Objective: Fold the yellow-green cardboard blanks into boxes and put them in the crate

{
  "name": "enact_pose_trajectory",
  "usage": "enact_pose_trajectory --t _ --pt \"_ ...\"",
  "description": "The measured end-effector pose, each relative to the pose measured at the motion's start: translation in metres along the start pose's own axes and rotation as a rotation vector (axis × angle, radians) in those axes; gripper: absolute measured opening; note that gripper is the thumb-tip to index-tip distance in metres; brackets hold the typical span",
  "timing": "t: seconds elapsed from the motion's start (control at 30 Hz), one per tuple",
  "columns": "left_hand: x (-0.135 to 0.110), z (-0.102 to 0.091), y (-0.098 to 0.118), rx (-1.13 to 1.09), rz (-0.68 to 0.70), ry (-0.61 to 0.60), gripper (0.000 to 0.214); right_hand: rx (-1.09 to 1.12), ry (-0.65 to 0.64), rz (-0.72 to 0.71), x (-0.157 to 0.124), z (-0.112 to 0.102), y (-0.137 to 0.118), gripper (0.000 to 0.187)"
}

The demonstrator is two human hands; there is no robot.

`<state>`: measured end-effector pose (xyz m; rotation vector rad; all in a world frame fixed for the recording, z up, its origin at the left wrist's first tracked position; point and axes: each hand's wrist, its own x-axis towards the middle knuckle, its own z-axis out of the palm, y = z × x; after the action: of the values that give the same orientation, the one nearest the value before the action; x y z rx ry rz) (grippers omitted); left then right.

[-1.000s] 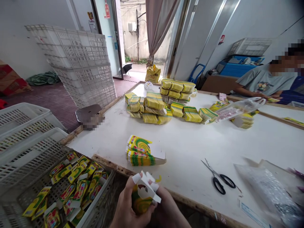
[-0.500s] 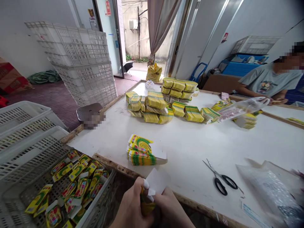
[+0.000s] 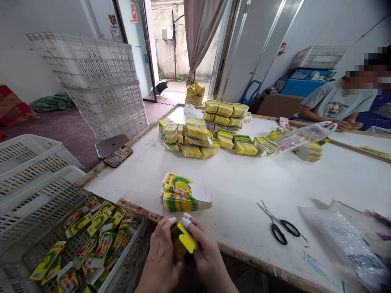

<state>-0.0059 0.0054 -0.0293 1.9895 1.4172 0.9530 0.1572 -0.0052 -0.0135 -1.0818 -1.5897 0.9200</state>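
Both my hands hold one small yellow and green carton (image 3: 181, 241) at the near edge of the white table (image 3: 250, 183). My left hand (image 3: 161, 260) wraps its left side with taped fingertips on top. My right hand (image 3: 209, 258) grips its right side, pressing the end flap down. Just beyond lies a short stack of flat cartons (image 3: 180, 195). Folded cartons fill the grey crate (image 3: 39, 228) to my left.
Black scissors (image 3: 279, 226) and a clear plastic bag (image 3: 342, 240) lie at my right. Bundles of flat cartons (image 3: 210, 132) are piled at the far side. A person in a grey shirt (image 3: 332, 103) sits at the far right. White crates (image 3: 97, 81) are stacked at the left.
The carton's white flaps stood open a second ago; they are now folded in and the box end is closed between my hands. The view shifted slightly.
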Motion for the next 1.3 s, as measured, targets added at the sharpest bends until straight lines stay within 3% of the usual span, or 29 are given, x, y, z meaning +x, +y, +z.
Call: enact_pose_trajectory --t 0.07,0.2,0.37,0.47,0.63,0.73,0.93,1.07,1.13,1.2,1.3 --pt "0.001 -0.01 0.005 -0.034 -0.045 -0.03 0.062 -0.087 0.002 -0.042 0.002 -0.006 0.002 0.048" --pt "0.004 -0.025 0.023 -0.165 -0.148 -0.123 0.042 -0.232 -0.23 -0.029 0.007 -0.021 -0.008 0.032" --pt "0.008 -0.032 0.037 -0.286 -0.208 -0.206 0.044 -0.16 -0.405 0.024 0.015 -0.046 -0.026 0.017" --pt "0.014 -0.037 0.036 -0.26 -0.156 -0.266 0.045 -0.089 -0.404 0.095 0.016 -0.048 -0.026 0.023" --pt "0.021 -0.048 0.022 -0.12 -0.064 -0.264 0.048 -0.156 -0.284 0.164 0.014 -0.025 -0.015 0.039" --pt "0.02 -0.052 0.016 -0.131 -0.11 -0.247 0.051 -0.131 -0.357 0.115 0.018 -0.022 -0.016 0.035" --pt "0.014 -0.047 0.024 -0.226 -0.232 -0.229 0.051 -0.117 -0.51 0.102 0.029 -0.041 -0.026 0.019" --pt "0.014 -0.04 0.025 -0.256 -0.194 -0.329 0.047 -0.158 -0.431 0.102 0.025 -0.041 -0.019 0.024" --pt "0.014 -0.035 0.018 -0.262 -0.209 -0.221 0.055 -0.149 -0.343 0.077 0.02 -0.038 -0.011 0.027" --pt "0.014 -0.03 0.008 -0.317 -0.292 -0.022 0.069 -0.137 -0.233 0.059 0.017 -0.036 -0.003 0.028" --pt "0.016 -0.025 -0.001 -0.638 -0.48 0.082 0.07 -0.142 -0.119 0.035 0.015 -0.033 0.003 0.029"
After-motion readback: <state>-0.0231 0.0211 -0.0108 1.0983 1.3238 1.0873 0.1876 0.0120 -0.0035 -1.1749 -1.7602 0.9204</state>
